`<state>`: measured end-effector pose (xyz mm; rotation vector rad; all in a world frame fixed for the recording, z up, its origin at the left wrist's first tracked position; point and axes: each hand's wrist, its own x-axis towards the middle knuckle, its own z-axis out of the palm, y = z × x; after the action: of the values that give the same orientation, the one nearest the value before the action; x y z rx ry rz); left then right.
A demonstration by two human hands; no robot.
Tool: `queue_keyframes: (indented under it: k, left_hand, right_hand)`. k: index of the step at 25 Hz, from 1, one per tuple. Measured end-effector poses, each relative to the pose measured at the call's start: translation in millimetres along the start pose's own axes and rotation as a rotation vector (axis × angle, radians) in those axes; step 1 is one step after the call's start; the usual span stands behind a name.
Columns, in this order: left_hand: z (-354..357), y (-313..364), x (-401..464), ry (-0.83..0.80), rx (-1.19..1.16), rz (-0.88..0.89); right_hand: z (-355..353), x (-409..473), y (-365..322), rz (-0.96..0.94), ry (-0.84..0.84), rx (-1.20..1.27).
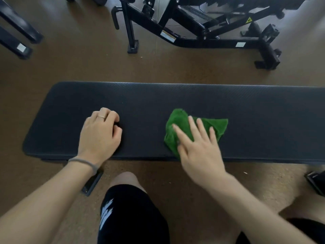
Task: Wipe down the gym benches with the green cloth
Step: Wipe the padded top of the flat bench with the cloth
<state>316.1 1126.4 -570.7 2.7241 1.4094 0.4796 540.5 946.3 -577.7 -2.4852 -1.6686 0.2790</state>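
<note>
Fingers spread flat, the right hand is pressed onto the green cloth, which lies crumpled on the padded top of a flat gym bench, a little right of the pad's middle and toward its near edge. The cloth is pinned under straight fingers, not gripped, a hold that appears chosen so that the fabric can be dragged along the pad with even pressure. The left hand is rested on the pad well apart from the cloth, near the bench's left end, its fingers curled under into a loose fist with nothing held in them; it seems to be set there as a brace while weight is leaned forward over the bench. A ring is worn on one finger of that hand and a hair tie is looped round the wrist. The person's knee, in black shorts, is seen below the bench's near edge. A second, adjustable bench is parked beyond on the brown floor, and is presumably to be wiped as well.
</note>
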Motion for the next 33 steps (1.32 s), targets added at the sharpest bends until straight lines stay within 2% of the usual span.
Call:
queue_keyframes:
  k: [5, 9, 11, 13, 15, 16, 19, 20, 22, 24, 26, 28, 30, 33]
  left_hand:
    - [11, -10, -2, -0.006, -0.145, -0.043]
    - [9, -15, -5, 0.007, -0.189, -0.024]
    - [8, -16, -5, 0.0, -0.206, -0.028]
    - [8, -15, -5, -0.012, -0.214, -0.029]
    - [9, -15, -4, -0.01, -0.22, -0.038]
    - [10, -15, -4, -0.009, -0.218, -0.041]
    - [9, -16, -4, 0.008, -0.225, -0.026]
    - [9, -17, -4, 0.017, -0.239, -0.029]
    - [9, -19, -4, 0.026, -0.254, -0.038]
    - [7, -18, -5, 0.025, -0.263, -0.049]
    - [8, -17, -5, 0.019, -0.267, -0.062]
    - [8, -15, -5, 0.017, -0.257, -0.066]
    - [8, -14, -5, 0.029, -0.253, -0.073]
    - [8, -14, -5, 0.037, -0.244, -0.059]
  right_hand:
    - [22, 25, -90, -0.093, 0.033, -0.009]
    - [22, 41, -82, -0.115, 0.062, -0.065]
    - [20, 32, -50, -0.01, 0.112, -0.072]
    - [16, 21, -25, 0.183, 0.137, -0.041]
    - [19, 20, -34, 0.338, 0.193, -0.027]
    - [24, 20, -57, 0.358, 0.229, -0.024]
    - [47, 9, -146, 0.154, 0.227, 0.015]
    - [52, 5, -159, 0.075, 0.206, 0.027]
    - [45, 9, -141, -0.054, 0.178, 0.01]
    - [35, 24, -90, -0.01, 0.19, -0.043]
    - [22, 42, -46, 0.176, 0.23, -0.015]
    - [26, 44, -49, 0.287, 0.239, -0.019]
    - [36, 33, -91, 0.212, 0.217, -0.003]
    - [41, 14, -135, -0.031, 0.146, 0.055]
